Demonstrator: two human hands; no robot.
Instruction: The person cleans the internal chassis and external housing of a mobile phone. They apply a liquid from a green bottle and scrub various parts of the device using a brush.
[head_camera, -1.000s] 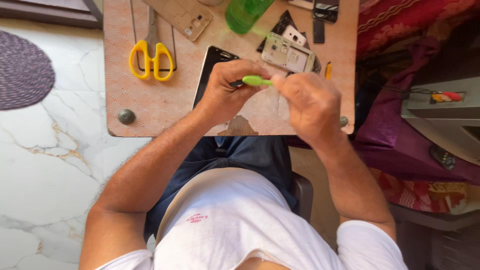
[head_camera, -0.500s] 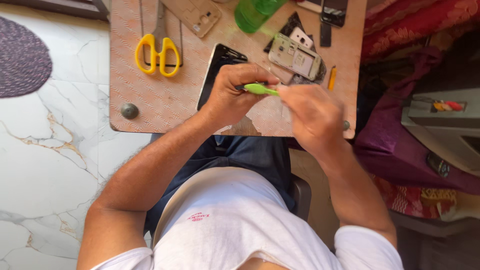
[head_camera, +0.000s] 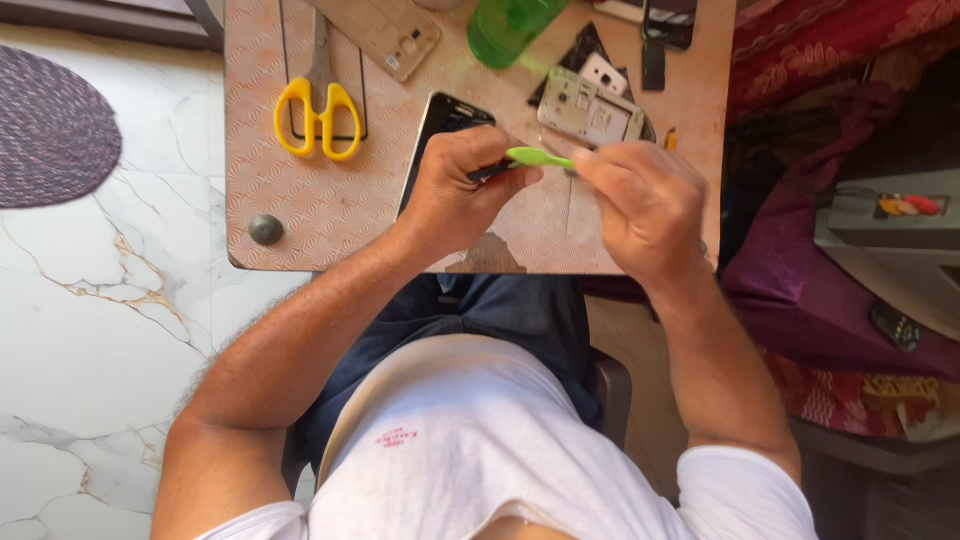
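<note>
As far as I can see from up here, the far left is just marble floor with a dark woven mat (head_camera: 50, 125) lying on it, well clear of everything. Then the counter (head_camera: 300, 210) starts, with a small grey knob (head_camera: 266, 229) near its front corner and yellow-handled scissors (head_camera: 318, 110) lying flat further back, next to a beige phone back cover (head_camera: 385, 35).

Moving right, my left hand (head_camera: 455, 190) is clenched down on a black phone (head_camera: 445, 125), pinning it flat to the counter; I'd guess that's so it doesn't slide while the tool works on it. The phone's top end sticks out past my knuckles, the rest is hidden under the hand.

Between both hands is the green plastic pry tool (head_camera: 540, 157), lying roughly level. My right hand (head_camera: 640, 205) has its fingertips pinched on the right end, and the left thumb and fingers close round the other end, so both grips are on it. Where the tip meets the phone I can't tell, my fingers cover it.

Behind that sits a green bottle (head_camera: 510, 28), a stripped phone frame (head_camera: 590, 110) and some dark parts (head_camera: 665, 30), all close enough to crowd the working spot. Far right is red patterned cloth (head_camera: 830, 50) and a grey box (head_camera: 890, 235).
</note>
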